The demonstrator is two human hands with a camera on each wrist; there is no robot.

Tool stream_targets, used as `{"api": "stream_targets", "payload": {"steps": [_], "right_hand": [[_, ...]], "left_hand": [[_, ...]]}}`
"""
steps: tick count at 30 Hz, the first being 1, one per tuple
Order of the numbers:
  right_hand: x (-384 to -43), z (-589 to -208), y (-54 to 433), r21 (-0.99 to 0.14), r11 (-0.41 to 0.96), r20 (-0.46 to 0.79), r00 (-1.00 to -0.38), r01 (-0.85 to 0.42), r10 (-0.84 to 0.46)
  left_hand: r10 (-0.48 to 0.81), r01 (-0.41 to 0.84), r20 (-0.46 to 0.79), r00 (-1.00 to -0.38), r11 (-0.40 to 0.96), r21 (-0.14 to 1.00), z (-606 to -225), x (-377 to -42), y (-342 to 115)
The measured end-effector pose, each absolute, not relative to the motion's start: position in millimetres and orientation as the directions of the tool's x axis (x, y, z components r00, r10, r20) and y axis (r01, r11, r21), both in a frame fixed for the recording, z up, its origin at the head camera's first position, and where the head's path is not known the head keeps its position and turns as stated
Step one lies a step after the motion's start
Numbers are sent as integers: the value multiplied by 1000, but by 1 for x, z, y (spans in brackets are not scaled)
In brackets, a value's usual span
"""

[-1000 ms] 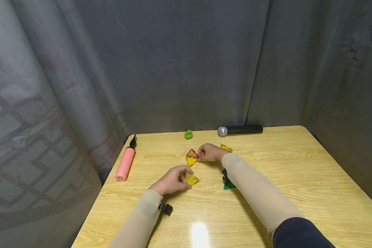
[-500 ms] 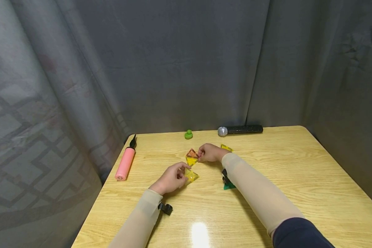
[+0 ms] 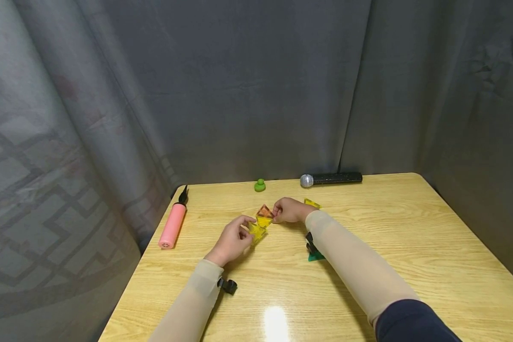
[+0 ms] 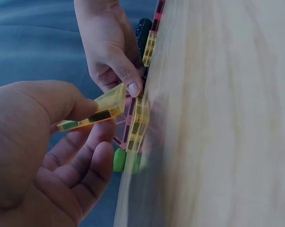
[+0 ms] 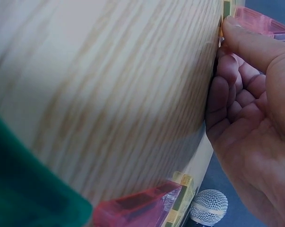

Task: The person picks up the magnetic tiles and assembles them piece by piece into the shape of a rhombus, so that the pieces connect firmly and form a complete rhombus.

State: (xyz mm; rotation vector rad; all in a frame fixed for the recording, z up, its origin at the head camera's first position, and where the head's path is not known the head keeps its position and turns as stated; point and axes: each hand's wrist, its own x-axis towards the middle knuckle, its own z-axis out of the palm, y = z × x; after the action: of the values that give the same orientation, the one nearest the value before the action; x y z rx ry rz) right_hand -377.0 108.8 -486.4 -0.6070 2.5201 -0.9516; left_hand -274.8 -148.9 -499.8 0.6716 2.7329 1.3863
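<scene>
- Near zone: green tile point(image 3: 315, 257) lies on the desk point(image 3: 410, 247), partly hidden by the right sleeve point(image 3: 350, 263); judged unused so far.
- Left hand point(image 3: 232, 240): reaches in from the near left, forearm slanting forward; thumb on top of the held tile point(image 3: 257, 232), index finger beneath, pinching it; remaining fingers loosely curled, clear of the tile.
- Held tile: yellow; raised off the desk and tilted in the left wrist view; located just beside the tile pair point(image 3: 265, 217); contact between them cannot be told; judged not yet joined.
- Tile pair: yellow tile point(image 3: 264, 222) in front, orange tile point(image 3: 264, 211) behind; edges meet, so this joint is judged done; orange tile rises from the desk in the wrist views; exact angle cannot be read.
- Right hand point(image 3: 288, 210): comes in from the right, forearm slanting across the desk; thumb and index finger appear to pinch the right corner of the pair; other fingers curled toward the palm; function judged to be steadying.
- Beyond the right hand: far tile point(image 3: 312, 204), yellow, beside a red tile point(image 5: 133, 208) in the right wrist view; both apart from the pair; work judged part-way.
- Far edge: green toy point(image 3: 260, 185) and mic point(image 3: 335, 178); neither is touched by a hand.
</scene>
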Motion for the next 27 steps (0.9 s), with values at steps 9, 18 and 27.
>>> {"api": "stream_targets", "payload": {"steps": [9, 18, 27], "right_hand": [[-374, -483, 110, -692, 671, -193, -828, -265, -526], [-374, -483, 110, -706, 660, -201, -821, -257, -535], [-374, -483, 110, -723, 647, -201, -823, -241, -532]], "left_hand": [[297, 346, 212, -931, 533, 772, -500, -284, -151], [246, 309, 204, -948, 548, 777, -497, -290, -151], [193, 254, 176, -965, 540, 803, -497, -296, -149]]}}
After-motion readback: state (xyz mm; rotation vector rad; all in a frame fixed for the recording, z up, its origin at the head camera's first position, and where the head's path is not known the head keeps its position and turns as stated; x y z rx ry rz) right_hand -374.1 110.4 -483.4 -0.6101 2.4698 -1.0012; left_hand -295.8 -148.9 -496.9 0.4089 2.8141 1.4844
